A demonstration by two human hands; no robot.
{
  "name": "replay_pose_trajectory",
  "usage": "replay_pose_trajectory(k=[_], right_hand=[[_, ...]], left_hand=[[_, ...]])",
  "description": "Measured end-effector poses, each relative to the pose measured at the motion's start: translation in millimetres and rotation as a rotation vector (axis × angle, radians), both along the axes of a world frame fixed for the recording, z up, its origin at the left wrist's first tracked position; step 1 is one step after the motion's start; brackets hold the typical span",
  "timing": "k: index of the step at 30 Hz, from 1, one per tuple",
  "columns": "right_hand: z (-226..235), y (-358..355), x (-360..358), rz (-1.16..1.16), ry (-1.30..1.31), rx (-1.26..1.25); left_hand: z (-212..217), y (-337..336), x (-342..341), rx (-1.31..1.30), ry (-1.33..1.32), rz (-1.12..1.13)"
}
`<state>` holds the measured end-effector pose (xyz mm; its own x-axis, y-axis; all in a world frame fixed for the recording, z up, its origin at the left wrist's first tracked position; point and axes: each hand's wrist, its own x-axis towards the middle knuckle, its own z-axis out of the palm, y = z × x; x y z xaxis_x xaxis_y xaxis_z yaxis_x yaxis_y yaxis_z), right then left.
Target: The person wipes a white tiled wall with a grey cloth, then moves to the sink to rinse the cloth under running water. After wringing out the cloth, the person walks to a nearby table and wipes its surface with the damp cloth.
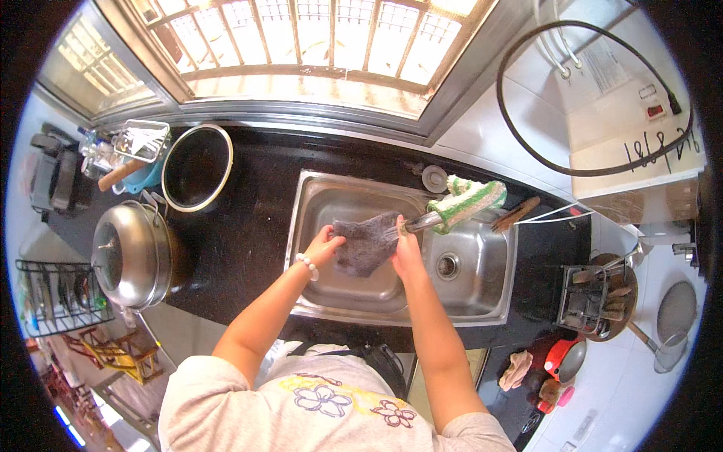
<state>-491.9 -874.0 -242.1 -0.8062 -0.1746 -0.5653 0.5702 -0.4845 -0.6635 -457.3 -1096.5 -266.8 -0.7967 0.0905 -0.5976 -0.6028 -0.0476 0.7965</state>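
Observation:
Over the left basin of a steel double sink [325, 290], I hold a dark grey cloth [361, 247] stretched between both hands. My left hand [324, 245], with a white bead bracelet at the wrist, pinches the cloth's left edge. Its upper right corner is gripped by my right hand [407, 252], right beside the end of the faucet [423, 221]. A clear streak, apparently running water, shows on the cloth below the spout. Draped over the faucet's body is a green and white striped towel [471, 202].
On the left counter stand a black round pot [197, 169] and a lidded steel pot [128, 252]. A small white dish [434, 179] sits behind the sink. To the right are a utensil rack [584, 301] and a red container [559, 358]. A barred window [301, 38] is ahead.

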Motion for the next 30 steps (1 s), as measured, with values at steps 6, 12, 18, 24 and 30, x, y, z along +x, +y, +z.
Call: replay_pose_trajectory(k=[6,12,18,24,30], right_hand=[[-8.8,-15.3,-37.9,0.057,-0.070,0.358],[-1.2,-26.5,-68.5,0.243,-0.053,0.435],[33.8,-35.2,-64.7,0.230,-0.106,0.451],[25.9,-11.9,-39.4,0.136,0.007,0.587],[14.1,17.6,-5.8,-0.148,0.075,0.321]], left_hand=[[9.8,-2.4,0.8,0.008,-0.008,0.133],[-11.8,-5.9,-8.4,0.033,-0.051,0.247],[-86.0,7.5,-28.9,-0.114,-0.035,0.221],[-44.0,71.6,-44.7,0.368,-0.272,0.106],[29.7,110.1,-61.4,0.596,-0.408,0.022]])
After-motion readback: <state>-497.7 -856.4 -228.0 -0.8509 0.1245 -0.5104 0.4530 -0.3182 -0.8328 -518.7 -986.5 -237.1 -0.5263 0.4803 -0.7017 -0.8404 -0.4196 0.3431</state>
